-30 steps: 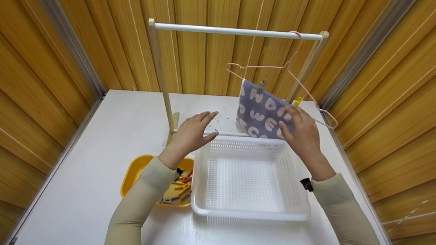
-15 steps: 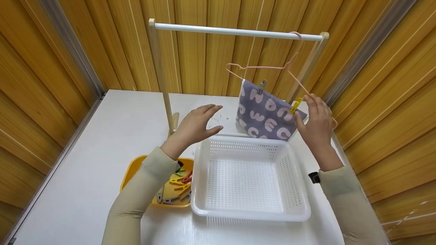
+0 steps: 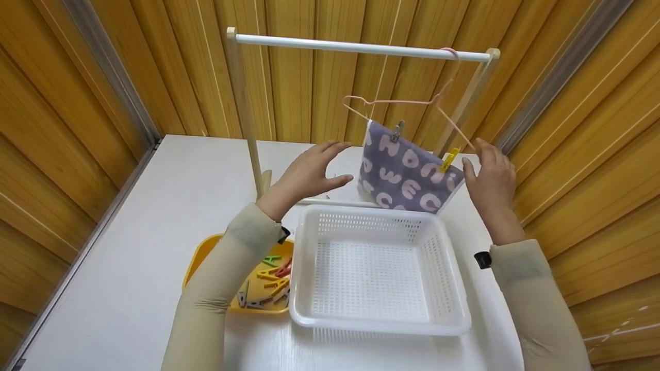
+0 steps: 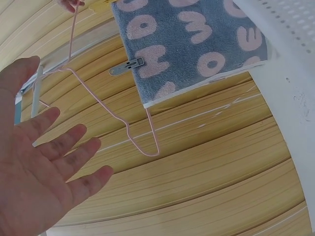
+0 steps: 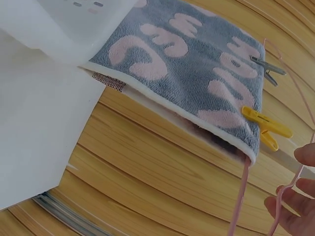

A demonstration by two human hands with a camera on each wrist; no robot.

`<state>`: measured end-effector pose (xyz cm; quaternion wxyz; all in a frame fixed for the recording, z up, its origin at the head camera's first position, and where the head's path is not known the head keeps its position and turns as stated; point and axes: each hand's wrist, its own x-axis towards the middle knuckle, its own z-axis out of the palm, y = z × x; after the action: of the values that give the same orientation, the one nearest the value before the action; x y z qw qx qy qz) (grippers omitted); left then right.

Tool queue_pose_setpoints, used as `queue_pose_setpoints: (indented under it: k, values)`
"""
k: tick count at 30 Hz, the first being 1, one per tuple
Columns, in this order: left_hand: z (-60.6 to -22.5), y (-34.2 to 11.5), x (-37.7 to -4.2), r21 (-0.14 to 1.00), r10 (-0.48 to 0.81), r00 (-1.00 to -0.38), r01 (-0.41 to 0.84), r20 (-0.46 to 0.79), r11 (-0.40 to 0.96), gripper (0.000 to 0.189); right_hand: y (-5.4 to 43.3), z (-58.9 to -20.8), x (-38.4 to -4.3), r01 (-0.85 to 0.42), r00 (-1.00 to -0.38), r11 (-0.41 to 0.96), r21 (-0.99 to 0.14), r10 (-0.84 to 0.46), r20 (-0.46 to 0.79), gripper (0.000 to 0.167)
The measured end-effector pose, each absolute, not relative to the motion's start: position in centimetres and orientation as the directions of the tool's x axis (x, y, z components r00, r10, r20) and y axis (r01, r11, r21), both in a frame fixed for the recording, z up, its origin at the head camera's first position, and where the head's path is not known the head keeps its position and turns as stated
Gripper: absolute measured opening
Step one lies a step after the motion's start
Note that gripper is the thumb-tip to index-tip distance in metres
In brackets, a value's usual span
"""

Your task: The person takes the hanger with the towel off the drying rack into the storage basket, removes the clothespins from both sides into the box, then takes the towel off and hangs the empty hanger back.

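Note:
A purple-grey towel (image 3: 402, 178) with pale pink letters hangs folded over the lower bar of a pink wire hanger (image 3: 402, 101), tilted down to the right. The hanger hooks over the white rail (image 3: 356, 47). A grey clothespin (image 4: 129, 66) and a yellow clothespin (image 5: 266, 124) clip the towel's top edge. My right hand (image 3: 492, 180) is at the hanger's right end, fingertips against the wire and thumb apart from the fingers. My left hand (image 3: 309, 172) is held in the air left of the towel, fingers spread, with nothing in it.
A white perforated basket (image 3: 379, 325) stands below the towel. Left of it, partly behind my left sleeve, is a yellow tray (image 3: 198, 257) with several clothespins (image 3: 273, 275). The rack's left post (image 3: 242, 113) rises behind my left hand. Wood-patterned walls enclose the table.
My right hand has moved right, off the towel's front near the yellow clothespin, to the hanger's end. My left hand has moved up and right. The towel's right corner now shows.

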<state>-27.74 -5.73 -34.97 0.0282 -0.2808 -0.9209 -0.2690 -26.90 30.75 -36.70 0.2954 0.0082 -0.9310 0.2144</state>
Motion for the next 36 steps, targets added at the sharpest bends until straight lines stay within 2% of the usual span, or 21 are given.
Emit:
queue_pose_setpoints:
  k: [14, 22, 29, 36]
  values:
    - [-32.6, -3.9, -29.9, 0.530, 0.509, -0.835, 0.533, 0.207, 0.659, 0.076, 30.9, -37.2, -27.5, -0.112, -0.806, 0.906, -0.409, 0.158, 0.571, 0.030]
    - [-32.1, -2.8, -30.5, 0.589, 0.522, -0.827, 0.532, 0.208, 0.608, 0.084, 31.1, -37.5, -27.7, -0.117, -0.792, 0.897, -0.426, 0.174, 0.586, 0.027]
    - [-32.0, -2.2, -31.5, 0.625, 0.519, -0.835, 0.507, 0.185, 0.593, 0.082, 31.3, -38.1, -27.9, -0.165, -0.763, 0.883, -0.439, 0.168, 0.624, 0.025]
    - [-31.3, -1.9, -31.9, 0.602, 0.524, -0.829, 0.523, 0.196, 0.603, 0.081, 31.2, -37.7, -28.0, -0.213, -0.733, 0.861, -0.463, 0.172, 0.658, 0.025]
